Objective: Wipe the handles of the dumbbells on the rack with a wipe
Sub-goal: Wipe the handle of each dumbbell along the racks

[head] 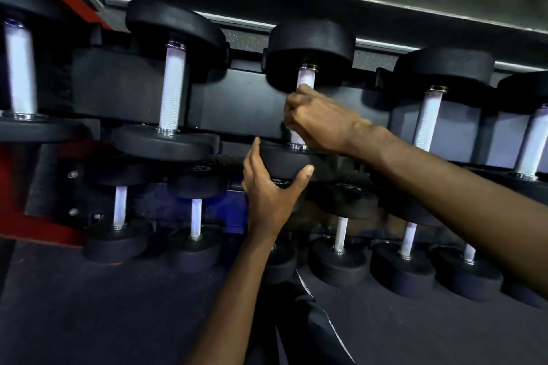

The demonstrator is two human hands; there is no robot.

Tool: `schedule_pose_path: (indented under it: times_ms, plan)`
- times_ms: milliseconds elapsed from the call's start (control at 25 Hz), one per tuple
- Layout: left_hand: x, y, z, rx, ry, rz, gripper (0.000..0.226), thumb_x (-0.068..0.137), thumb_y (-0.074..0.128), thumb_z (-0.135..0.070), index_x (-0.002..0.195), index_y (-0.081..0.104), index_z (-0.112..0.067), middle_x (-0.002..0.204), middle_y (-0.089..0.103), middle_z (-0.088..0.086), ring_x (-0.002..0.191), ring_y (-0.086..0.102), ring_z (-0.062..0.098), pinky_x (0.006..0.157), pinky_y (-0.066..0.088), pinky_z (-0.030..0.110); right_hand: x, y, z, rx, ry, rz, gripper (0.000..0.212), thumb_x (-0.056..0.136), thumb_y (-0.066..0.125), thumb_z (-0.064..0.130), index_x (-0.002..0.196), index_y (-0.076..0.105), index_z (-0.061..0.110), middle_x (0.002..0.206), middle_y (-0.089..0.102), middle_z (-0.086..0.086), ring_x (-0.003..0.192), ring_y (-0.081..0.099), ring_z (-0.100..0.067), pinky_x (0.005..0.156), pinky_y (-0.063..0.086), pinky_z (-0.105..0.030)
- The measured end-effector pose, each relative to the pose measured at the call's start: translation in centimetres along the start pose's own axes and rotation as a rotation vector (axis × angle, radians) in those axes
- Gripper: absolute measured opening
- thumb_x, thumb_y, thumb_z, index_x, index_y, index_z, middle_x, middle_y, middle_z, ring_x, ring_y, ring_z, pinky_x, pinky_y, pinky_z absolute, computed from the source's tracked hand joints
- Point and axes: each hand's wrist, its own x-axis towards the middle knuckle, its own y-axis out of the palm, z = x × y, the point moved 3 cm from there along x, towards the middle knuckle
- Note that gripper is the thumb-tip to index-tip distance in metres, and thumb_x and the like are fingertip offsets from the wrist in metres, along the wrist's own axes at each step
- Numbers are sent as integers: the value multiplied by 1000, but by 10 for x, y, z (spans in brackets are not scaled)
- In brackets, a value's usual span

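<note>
black dumbbells in rows on a dark, seemingly two-tier rack

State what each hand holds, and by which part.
Both hold one upper-row dumbbell: right hand wraps its handle, left hand grips its near end. A wipe cannot be seen.
</note>
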Motion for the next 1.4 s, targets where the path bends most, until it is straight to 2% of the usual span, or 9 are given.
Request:
schedule_pose_path:
  times_ms: [120,240,320,520,720,800,1040,1280,1400]
  plan:
    - [1,1,0,5,0,3,110,68,67,-73,156,30,-20,152,38,-1,143,37,18,111,25,28,-8,0,-3,127,97,-117,15,91,57,14,84,70,11,97,58,-10,95,52,-29,86,46,-35]
    - [1,1,0,-6,-12,3,110,66,68,-73,156,31,-21,151,38,-2,141,38,17,110,27,29,-26,-1,-8,493,463,-388,15,92,60,16,103,70,12,108,55,-7,93,52,-11,85,38,-13]
    - [2,1,0,-5,-17,7,110,65,68,-73,155,32,-22,151,38,-3,140,39,16,112,30,31,-39,11,-2,727,742,-457,13,90,61,13,102,64,15,105,56,-2,82,56,-6,80,44,-15]
    - [2,1,0,1,-9,3,108,65,69,-71,154,33,-22,150,38,-1,139,39,16,113,32,31,-42,41,-2,1331,1140,-341,19,85,56,-1,86,58,18,70,63,2,60,56,-10,63,48,-31]
    - [1,3,3,-21,-8,-18,107,67,72,-68,154,33,-21,147,40,-1,138,40,14,115,33,36,-31,36,-8,1570,1206,-186,25,86,51,-12,81,60,10,65,61,-6,52,55,-11,54,50,-26]
    - [1,3,4,-27,-6,-19,107,67,72,-68,154,32,-21,148,39,-1,139,39,14,115,33,35,-31,35,-12,1596,1212,-282,23,86,52,-12,86,61,9,66,63,-5,50,55,-8,52,50,-24]
    - [3,4,7,-29,17,-28,107,68,73,-67,154,33,-19,149,39,-1,140,40,15,115,38,39,-36,17,-1,888,898,-655,13,86,66,13,94,71,22,98,66,4,81,64,1,78,51,-16]
    - [4,3,5,-32,26,-48,110,66,72,-71,154,35,-16,149,40,1,140,40,18,115,37,44,-19,-4,2,254,491,-301,26,98,53,23,117,68,14,119,56,-6,105,49,-28,83,53,-44]
    - [2,4,5,-28,24,-48,110,67,70,-76,155,33,-20,150,38,-2,140,39,16,113,38,51,-9,-4,0,105,336,-217,14,92,57,7,100,68,2,115,55,-15,100,48,-33,84,51,-45]
